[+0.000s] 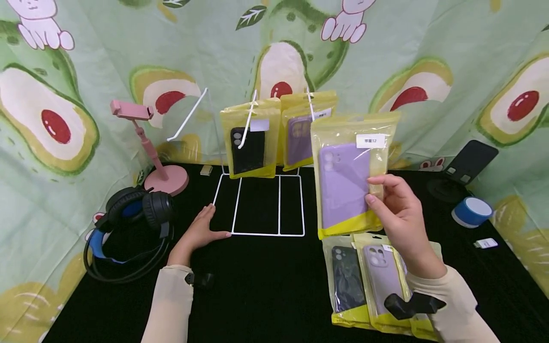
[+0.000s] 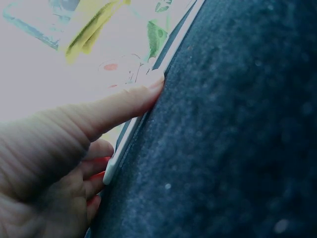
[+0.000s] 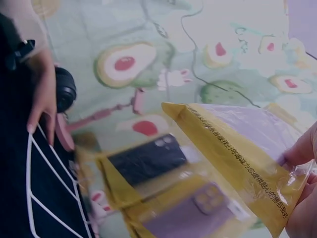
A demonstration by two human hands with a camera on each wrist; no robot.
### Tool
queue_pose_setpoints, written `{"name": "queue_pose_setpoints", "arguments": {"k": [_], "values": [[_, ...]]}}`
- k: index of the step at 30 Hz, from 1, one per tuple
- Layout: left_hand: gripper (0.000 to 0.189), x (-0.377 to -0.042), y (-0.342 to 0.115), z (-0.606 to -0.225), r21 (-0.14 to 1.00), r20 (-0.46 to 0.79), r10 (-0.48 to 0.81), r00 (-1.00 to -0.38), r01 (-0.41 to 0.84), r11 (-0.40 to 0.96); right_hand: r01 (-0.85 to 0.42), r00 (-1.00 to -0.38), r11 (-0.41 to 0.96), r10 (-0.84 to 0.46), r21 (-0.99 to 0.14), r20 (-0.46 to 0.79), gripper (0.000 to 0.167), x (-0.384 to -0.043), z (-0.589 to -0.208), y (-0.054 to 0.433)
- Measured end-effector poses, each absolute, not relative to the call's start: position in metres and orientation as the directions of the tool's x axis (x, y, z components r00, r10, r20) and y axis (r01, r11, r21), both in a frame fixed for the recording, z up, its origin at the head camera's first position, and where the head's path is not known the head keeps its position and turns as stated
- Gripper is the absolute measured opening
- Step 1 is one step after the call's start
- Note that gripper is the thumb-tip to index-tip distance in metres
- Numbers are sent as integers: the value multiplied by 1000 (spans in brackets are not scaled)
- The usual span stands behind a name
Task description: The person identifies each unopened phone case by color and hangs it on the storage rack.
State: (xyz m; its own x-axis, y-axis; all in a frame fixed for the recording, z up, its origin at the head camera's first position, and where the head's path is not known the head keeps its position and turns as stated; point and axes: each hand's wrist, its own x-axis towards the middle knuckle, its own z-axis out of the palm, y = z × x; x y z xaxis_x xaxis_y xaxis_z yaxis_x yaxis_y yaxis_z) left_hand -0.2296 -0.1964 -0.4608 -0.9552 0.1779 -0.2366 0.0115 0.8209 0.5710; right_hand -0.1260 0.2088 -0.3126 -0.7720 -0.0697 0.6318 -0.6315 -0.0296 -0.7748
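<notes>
Right hand (image 1: 401, 219) pinches a pouch (image 1: 345, 183); left hand (image 1: 199, 229), spread, touches the rack (image 1: 257, 234). The right sleeve (image 1: 461, 300) partly hides the lower pouches (image 1: 381, 281).

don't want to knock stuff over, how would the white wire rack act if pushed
The white wire rack is probably light, being thin wire. It would likely slide rather than roll, its base lying flat. The bagged phone cases hanging from it might swing.

Black tabletop (image 1: 266, 290); white wire rack (image 1: 257, 234), headphones (image 1: 157, 209), bagged phone cases (image 1: 348, 276)
</notes>
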Motion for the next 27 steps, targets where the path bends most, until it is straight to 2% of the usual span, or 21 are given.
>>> {"name": "queue_pose_setpoints", "arguments": {"k": [7, 19, 27], "values": [[103, -226, -196, -463, 574, -238, 172, -956, 4, 819, -553, -826, 15, -142, -833, 545, 30, -133, -319, 191], [102, -229, -197, -461, 576, -211, 191, -959, 36, 817, -456, -885, 39, -126, -889, 448, 25, -145, -324, 187], [102, -229, -197, -464, 566, -220, 181, -959, 26, 824, -390, -918, 42, -100, -920, 384, 23, -176, -330, 186]]}}
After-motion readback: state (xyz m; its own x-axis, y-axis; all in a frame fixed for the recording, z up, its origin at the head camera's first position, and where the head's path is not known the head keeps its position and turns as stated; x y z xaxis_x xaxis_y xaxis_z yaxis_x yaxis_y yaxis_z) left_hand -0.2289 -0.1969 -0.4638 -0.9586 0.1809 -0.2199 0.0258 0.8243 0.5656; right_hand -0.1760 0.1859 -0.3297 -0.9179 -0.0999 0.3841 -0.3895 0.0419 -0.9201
